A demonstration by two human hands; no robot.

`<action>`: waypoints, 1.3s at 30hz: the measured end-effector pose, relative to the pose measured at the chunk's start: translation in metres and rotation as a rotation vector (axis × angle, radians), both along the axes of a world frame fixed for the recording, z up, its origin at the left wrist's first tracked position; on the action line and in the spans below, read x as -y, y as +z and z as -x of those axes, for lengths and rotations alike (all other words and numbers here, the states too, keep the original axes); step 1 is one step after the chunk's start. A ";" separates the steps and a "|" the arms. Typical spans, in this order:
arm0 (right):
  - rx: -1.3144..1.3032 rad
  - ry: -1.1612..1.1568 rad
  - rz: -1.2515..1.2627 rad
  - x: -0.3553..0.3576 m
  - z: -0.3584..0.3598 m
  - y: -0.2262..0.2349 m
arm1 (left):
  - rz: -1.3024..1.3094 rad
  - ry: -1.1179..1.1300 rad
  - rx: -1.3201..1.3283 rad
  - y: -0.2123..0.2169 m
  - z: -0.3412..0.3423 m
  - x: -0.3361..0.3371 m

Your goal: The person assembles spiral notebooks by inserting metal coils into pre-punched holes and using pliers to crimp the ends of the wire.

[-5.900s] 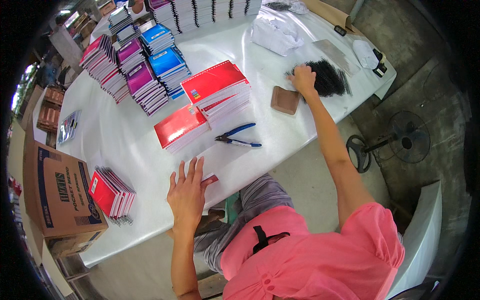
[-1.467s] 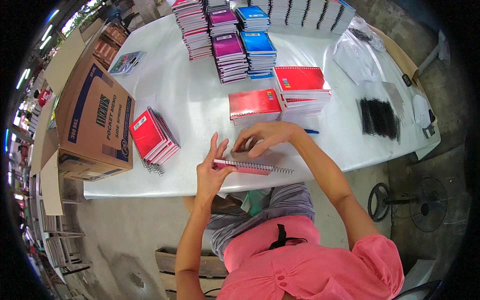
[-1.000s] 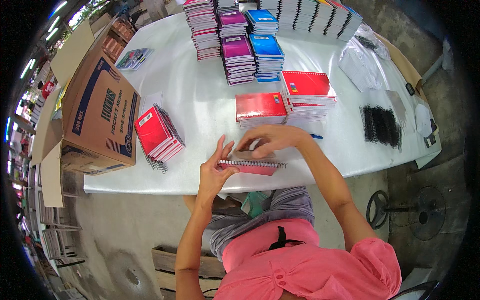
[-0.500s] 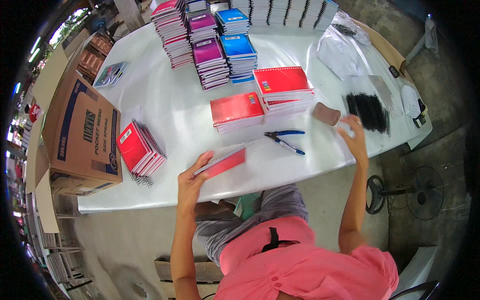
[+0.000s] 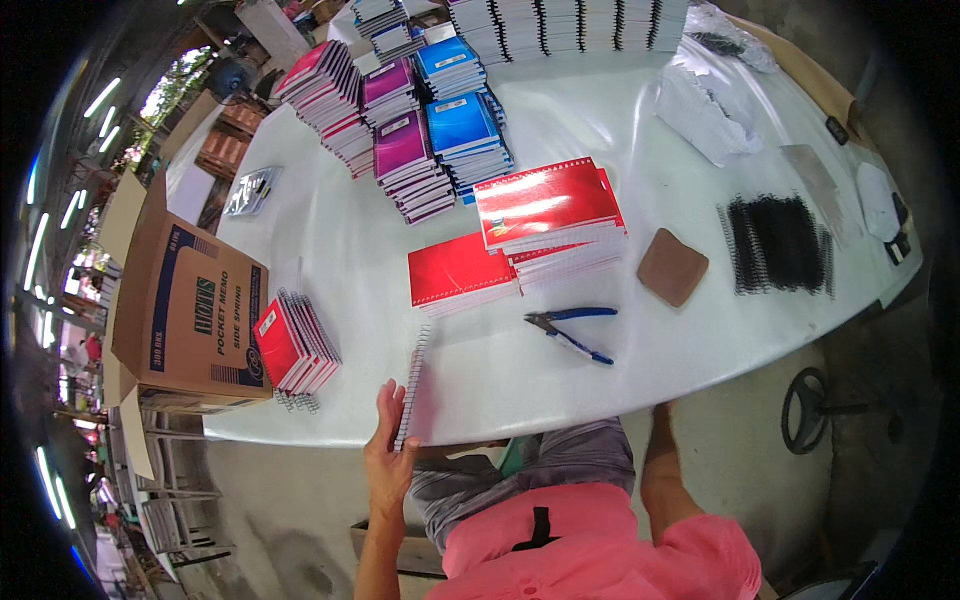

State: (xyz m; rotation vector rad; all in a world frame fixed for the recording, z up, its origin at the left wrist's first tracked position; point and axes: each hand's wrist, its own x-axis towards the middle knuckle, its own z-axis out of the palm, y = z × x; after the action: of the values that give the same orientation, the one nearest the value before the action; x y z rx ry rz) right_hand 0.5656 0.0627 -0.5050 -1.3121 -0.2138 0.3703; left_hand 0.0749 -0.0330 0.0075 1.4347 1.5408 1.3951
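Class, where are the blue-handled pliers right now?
In the head view, the pliers lie on the white table, right of centre, below the taller red notebook stack and lower left of the brown pad.

Notebook (image 5: pixel 408 405) | wire coil (image 5: pixel 420 350) uppermost | on edge | in left hand (image 5: pixel 387 456)

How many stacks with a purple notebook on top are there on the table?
2. The nearer purple stack stands left of the front blue stack; the farther purple stack is just beyond the first, right of the tall red stack. Others may be hidden behind these.
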 end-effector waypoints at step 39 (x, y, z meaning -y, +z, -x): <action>1.548 1.391 -0.235 0.044 0.313 0.546 | -0.003 0.198 -0.543 -0.019 0.012 -0.009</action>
State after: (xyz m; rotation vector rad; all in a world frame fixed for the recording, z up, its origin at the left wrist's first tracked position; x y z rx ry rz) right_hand 0.2530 0.0182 0.0414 -0.7506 -2.4297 0.3540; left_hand 0.0626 -0.0239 -0.0113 1.8019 2.0627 1.1647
